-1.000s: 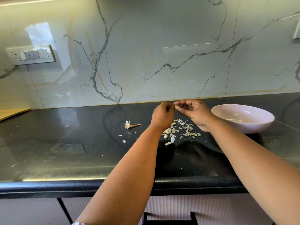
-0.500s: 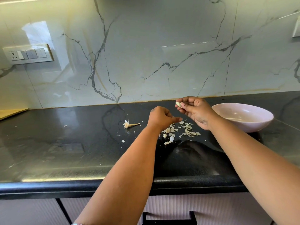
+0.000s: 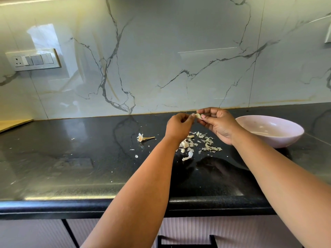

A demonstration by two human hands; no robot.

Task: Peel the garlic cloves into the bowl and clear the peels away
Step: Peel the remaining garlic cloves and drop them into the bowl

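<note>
Marble-veined wall panels fill the upper half of the frame, with a switch plate at the upper left. Below them a black stone worktop runs the full width, and cabinet fronts show along the bottom edge. At the right of the frame a pale pink bowl sits on the worktop; what lies inside it cannot be made out. Both forearms reach up from the bottom. The right hand is pinched on a garlic clove, held in the air left of the bowl. The left hand meets it, fingertips nipped together at the clove's left end. Beneath the hands lies a scatter of peels. Left of them rests a bare garlic stem.
</note>
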